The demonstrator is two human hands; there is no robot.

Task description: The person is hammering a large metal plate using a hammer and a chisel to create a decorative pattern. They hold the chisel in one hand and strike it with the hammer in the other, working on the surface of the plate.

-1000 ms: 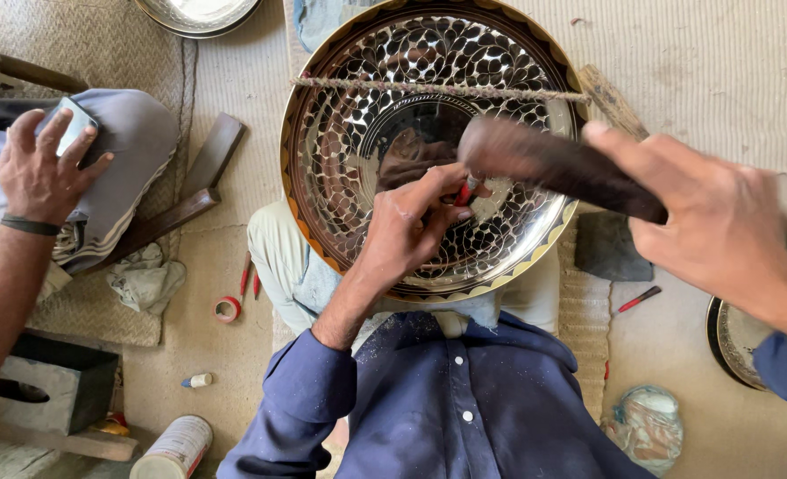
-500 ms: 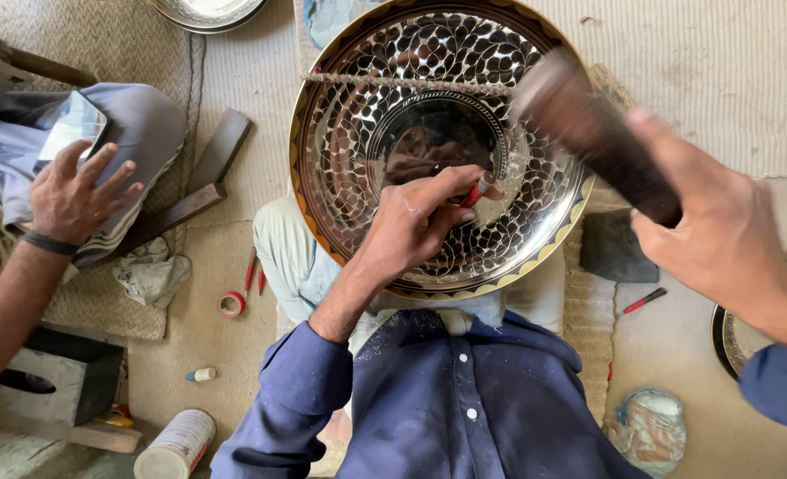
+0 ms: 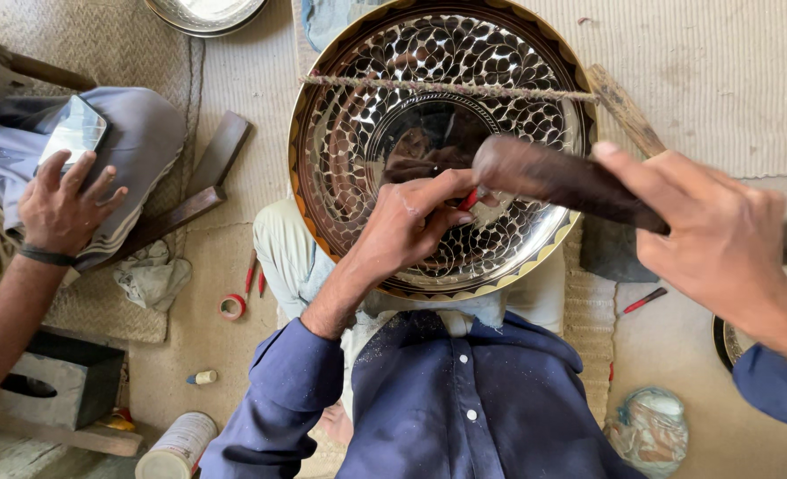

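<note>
Two tools meet over the engraved metal tray (image 3: 367, 133).

Bright, even daylight, soft, no hard shadows on the floor mats (image 3: 730, 80). Strong specular glare on the engraved metal tray (image 3: 367, 133); polished centre mirrors dark shapes, highlights nr the rim blown out. Right hand (image 3: 721, 239) + dark wooden mallet (image 3: 562, 182) motion-blurred, edges smeared. Left hand (image 3: 407, 222) sharp, fingers crisp. Wide-angle lens: mild stretch at frame edges. Phone screen (image 3: 74, 133) at left reflects pale light. Colour slightly warm.
</note>
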